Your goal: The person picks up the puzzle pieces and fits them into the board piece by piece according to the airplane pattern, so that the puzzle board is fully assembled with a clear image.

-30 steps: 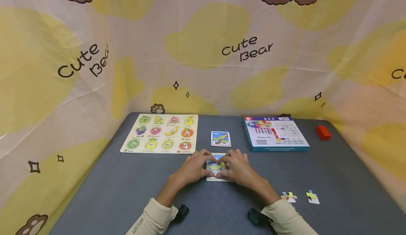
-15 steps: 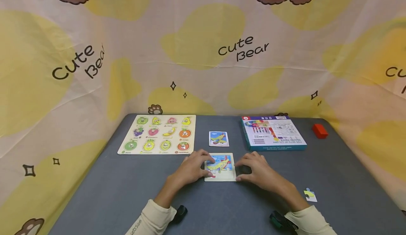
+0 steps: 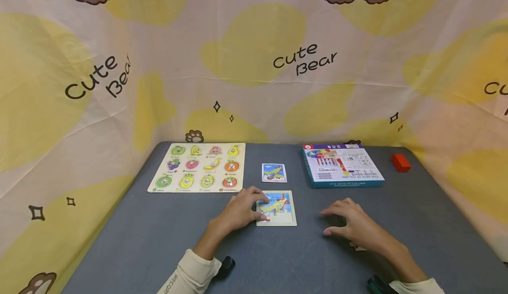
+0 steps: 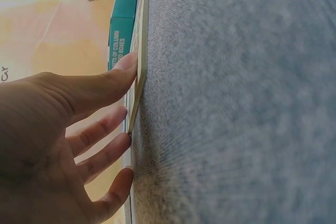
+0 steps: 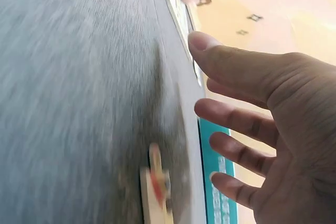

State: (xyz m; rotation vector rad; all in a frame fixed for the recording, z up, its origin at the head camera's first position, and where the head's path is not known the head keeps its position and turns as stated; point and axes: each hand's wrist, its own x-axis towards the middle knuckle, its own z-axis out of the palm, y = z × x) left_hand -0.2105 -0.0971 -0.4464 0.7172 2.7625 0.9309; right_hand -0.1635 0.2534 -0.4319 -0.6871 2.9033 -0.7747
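Note:
A jigsaw puzzle board [image 3: 283, 218] with a yellow airplane picture lies flat at the middle of the table. My left hand [image 3: 240, 210] rests on its left side, the thumb and fingertips touching it. In the left wrist view, the thumb [image 4: 107, 85] lies against the board's edge [image 4: 140, 72]. My right hand [image 3: 359, 225] hovers to the right of the board with spread, relaxed fingers and holds nothing. Partly hidden under it is a loose puzzle piece [image 3: 358, 247]. The right wrist view shows a blurred wooden piece [image 5: 155, 198] with red on it, below the fingers.
Behind the board lies a card [image 3: 274, 173] with an airplane picture. A fruit board [image 3: 202, 188] is at the back left. At the back right are a flat teal-edged box [image 3: 345, 166] and a red block [image 3: 401, 163]. A printed cloth [image 3: 254, 65] hangs behind the table.
My right hand has left the puzzle board and moved right, over the loose pieces. One piece that showed on the right is now hidden by the right arm. The left hand has stayed on the board.

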